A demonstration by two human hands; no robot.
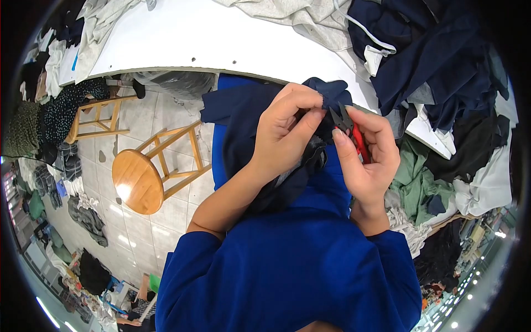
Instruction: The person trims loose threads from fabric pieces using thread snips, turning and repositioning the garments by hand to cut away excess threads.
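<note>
A dark navy garment [243, 130] lies across my lap and reaches up to the table's edge. My left hand [287, 124] pinches an edge of this cloth between thumb and fingers. Close beside it, my right hand [370, 149] is wrapped round a pair of thread snips [358, 141] with red handles and dark blades. The blades point up and left, toward the cloth edge at my left fingertips. Whether they touch the fabric or a thread is too small to tell.
Ahead is a white table [182, 41] bearing grey cloth [298, 19] and a navy garment pile [426, 61]. A wooden stool [138, 181] lies tipped on the tiled floor at left. Green fabric [415, 171] and white cloth [487, 182] heap at right. Other people sit at far left.
</note>
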